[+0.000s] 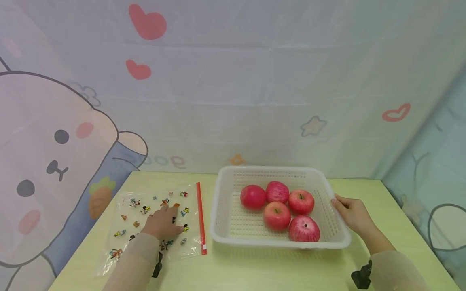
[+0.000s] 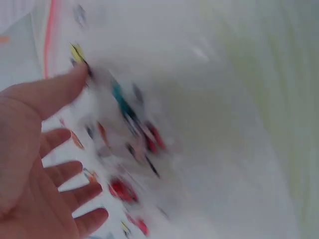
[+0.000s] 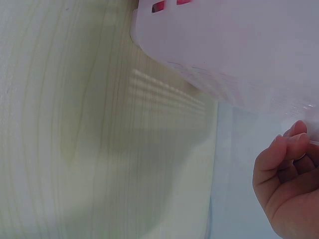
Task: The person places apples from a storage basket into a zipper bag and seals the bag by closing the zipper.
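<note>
Shows, left wrist view, small figures (image 2: pixel 122 189) blurred and left hand (image 2: pixel 22 159) cut off at left; right wrist view, right hand (image 3: pixel 289 194) and basket (image 3: pixel 234 45) cut off at right. Leaves, head view, part of clear bag (image 1: pixel 193 232) hidden beneath left hand.

Pale yellow table (image 1: pixel 262 271), bear-print cloth backdrop (image 1: pixel 251 93)

Pale, faint lettering (image 1: pixel 177 162) low on the printed backdrop (image 1: pixel 233 72), seemingly reversed, with rounded o-like letters, the full word unclear, a tiny white label (image 1: pixel 204 247) near the lower end of the clear bag's (image 1: pixel 191 251) red strip (image 1: pixel 201 218), too small to read.
</note>
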`<action>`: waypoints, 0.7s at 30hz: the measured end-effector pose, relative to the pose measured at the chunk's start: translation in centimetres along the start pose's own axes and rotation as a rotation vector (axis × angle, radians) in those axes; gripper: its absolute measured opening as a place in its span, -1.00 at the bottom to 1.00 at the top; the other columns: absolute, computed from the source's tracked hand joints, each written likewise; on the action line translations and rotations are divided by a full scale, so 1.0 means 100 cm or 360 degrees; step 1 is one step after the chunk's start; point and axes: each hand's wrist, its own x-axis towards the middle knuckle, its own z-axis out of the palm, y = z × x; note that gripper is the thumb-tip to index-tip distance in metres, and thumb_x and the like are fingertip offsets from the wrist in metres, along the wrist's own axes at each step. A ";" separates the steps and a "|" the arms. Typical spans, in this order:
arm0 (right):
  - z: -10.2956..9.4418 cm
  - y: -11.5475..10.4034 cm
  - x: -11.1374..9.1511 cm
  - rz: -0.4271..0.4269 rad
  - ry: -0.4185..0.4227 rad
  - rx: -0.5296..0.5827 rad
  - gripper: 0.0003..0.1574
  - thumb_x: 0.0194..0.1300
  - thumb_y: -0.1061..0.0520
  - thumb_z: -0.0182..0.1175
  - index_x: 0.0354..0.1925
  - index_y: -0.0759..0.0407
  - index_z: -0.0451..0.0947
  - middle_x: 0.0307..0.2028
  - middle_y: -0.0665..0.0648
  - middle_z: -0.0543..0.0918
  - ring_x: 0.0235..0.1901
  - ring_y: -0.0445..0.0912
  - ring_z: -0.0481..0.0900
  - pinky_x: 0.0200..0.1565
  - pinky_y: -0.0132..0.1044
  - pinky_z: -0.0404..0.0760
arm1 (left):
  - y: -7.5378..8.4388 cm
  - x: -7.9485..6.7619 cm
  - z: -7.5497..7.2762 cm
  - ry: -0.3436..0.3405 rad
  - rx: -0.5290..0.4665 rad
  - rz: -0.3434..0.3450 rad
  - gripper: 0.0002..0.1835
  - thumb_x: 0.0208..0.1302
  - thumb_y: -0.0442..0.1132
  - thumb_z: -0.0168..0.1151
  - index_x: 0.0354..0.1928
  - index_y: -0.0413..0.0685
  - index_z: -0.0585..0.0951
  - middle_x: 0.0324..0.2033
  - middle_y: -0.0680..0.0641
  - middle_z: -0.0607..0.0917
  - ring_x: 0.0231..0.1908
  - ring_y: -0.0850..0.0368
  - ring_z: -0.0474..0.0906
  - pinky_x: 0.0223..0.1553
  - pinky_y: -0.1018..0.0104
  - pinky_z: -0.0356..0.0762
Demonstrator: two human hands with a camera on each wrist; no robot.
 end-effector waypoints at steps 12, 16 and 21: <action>0.001 0.000 -0.001 0.0019 -0.0001 0.0039 -0.33 0.46 -0.04 -0.05 0.25 0.47 0.26 0.08 0.55 0.45 -0.28 0.06 0.68 -0.40 -0.38 0.63 | 0.040 0.004 0.002 -0.0114 -0.0070 0.0250 -0.28 0.15 -0.56 0.09 0.39 -0.09 0.25 0.42 -0.25 0.13 0.37 -0.30 0.09 0.20 -0.35 0.21; 0.001 -0.001 -0.002 0.0010 0.0001 0.0043 -0.34 0.46 -0.04 -0.05 0.25 0.47 0.27 0.07 0.55 0.46 -0.30 0.05 0.69 -0.41 -0.39 0.63 | 0.044 0.003 0.000 -0.0146 -0.0057 0.0261 -0.35 0.21 -0.54 0.06 0.37 -0.09 0.29 0.41 -0.25 0.17 0.37 -0.28 0.10 0.22 -0.34 0.19; 0.000 -0.001 -0.001 0.0003 0.0004 0.0048 -0.34 0.46 -0.03 -0.05 0.25 0.48 0.26 0.05 0.56 0.48 -0.32 0.03 0.69 -0.42 -0.39 0.63 | 0.047 0.006 -0.001 -0.0180 -0.0089 0.0235 -0.43 0.29 -0.36 0.02 0.36 -0.12 0.30 0.37 -0.27 0.24 0.35 -0.30 0.15 0.26 -0.30 0.18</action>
